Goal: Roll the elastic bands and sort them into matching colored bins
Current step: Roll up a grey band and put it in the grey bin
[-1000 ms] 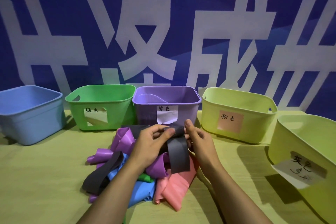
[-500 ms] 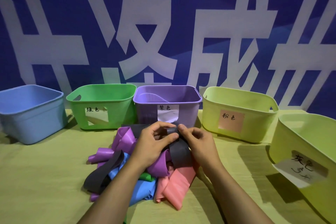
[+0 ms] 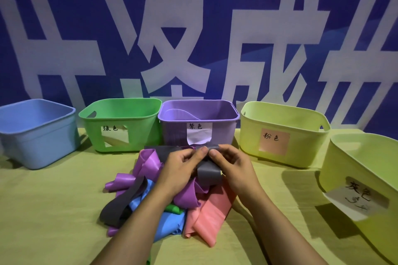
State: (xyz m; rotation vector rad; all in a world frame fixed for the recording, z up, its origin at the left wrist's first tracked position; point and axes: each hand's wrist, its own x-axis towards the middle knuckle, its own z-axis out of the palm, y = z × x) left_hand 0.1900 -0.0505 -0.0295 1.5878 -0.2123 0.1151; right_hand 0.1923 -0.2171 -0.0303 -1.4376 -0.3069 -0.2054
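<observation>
Above the pile, both hands hold the gray band (image 3: 208, 173). The left hand (image 3: 183, 168) and the right hand (image 3: 233, 165) pinch its top end, thumbs almost touching, where a small roll has started. The rest of the band hangs down between the hands, its long way running toward the person. It needs more rolling, I think. The gray bin (image 3: 366, 183) sits to the right, closer to the right hand, so that hand may drop it in. Its label reads 灰色. Under the hands lies the pile (image 3: 163, 204) of purple, blue, pink, green and gray bands. Far across stand the blue bin (image 3: 34, 133), the green bin (image 3: 120, 122) marked 绿色, the purple bin (image 3: 198, 120) marked 紫色, and a yellow bin (image 3: 282, 133) marked 粉色.
</observation>
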